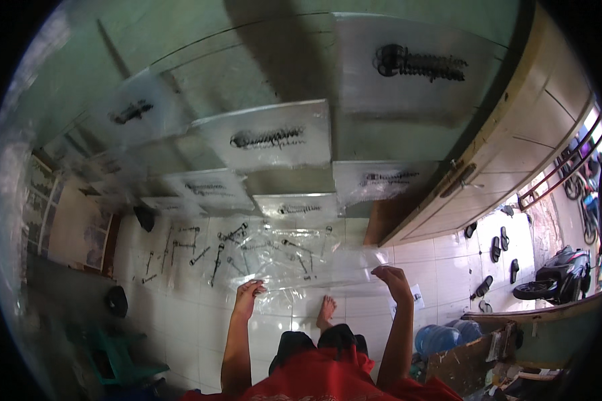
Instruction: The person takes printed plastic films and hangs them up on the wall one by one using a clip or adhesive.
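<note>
Between my two hands stretches a clear plastic sheet, thin and see-through, held out in front of me above the floor. My left hand pinches its near left corner. On the other side, my right hand grips the right edge with fingers pressed together. Below and beyond it, several clear plastic sheets printed with black lettering lie spread over the tiles, some overlapping. Whether the held sheet bears any print of its own, I cannot tell.
Several printed clear sheets hang on the green wall ahead. A wooden door stands ajar at right, with sandals and a motorbike beyond. Blue water bottles lie near right. A green plastic chair is near left.
</note>
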Action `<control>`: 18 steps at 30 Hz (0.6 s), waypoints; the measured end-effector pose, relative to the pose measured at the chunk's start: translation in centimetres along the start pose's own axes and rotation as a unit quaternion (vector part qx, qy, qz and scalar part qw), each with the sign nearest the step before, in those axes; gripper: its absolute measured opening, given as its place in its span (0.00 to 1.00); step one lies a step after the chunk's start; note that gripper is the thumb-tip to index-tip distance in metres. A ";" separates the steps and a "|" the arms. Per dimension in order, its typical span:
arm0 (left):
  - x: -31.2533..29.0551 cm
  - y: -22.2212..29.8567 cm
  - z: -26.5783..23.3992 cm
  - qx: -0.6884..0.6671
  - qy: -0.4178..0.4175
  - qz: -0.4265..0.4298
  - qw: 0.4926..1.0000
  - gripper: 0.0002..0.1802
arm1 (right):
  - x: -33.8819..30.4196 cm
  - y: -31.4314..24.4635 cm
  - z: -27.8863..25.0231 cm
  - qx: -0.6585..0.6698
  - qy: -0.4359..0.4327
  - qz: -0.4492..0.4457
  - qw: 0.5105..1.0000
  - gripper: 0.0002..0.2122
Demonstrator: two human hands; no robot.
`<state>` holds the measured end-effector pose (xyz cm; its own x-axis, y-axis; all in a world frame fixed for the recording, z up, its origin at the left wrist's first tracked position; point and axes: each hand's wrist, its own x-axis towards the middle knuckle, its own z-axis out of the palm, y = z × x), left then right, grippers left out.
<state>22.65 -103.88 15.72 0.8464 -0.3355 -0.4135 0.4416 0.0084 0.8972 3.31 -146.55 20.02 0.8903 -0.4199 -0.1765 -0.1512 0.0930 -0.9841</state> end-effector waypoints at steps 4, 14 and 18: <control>7.4 2.7 -1.2 -0.164 -0.086 -0.076 0.980 0.21 | 8.2 -1.4 2.9 0.111 -0.035 0.142 0.983 0.11; 29.6 3.6 -3.8 -0.101 -0.012 0.021 0.995 0.28 | 30.4 6.3 9.6 0.099 -0.036 0.073 0.992 0.24; 31.7 6.1 -2.4 -0.117 -0.033 0.031 0.992 0.32 | 32.6 3.6 11.1 0.096 0.009 0.058 0.994 0.23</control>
<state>52.90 -112.23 7.69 0.8559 -0.3889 -0.3408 0.4534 0.2475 0.8563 36.49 -149.90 10.91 0.8638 -0.4115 -0.2909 -0.1664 0.3119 -0.9354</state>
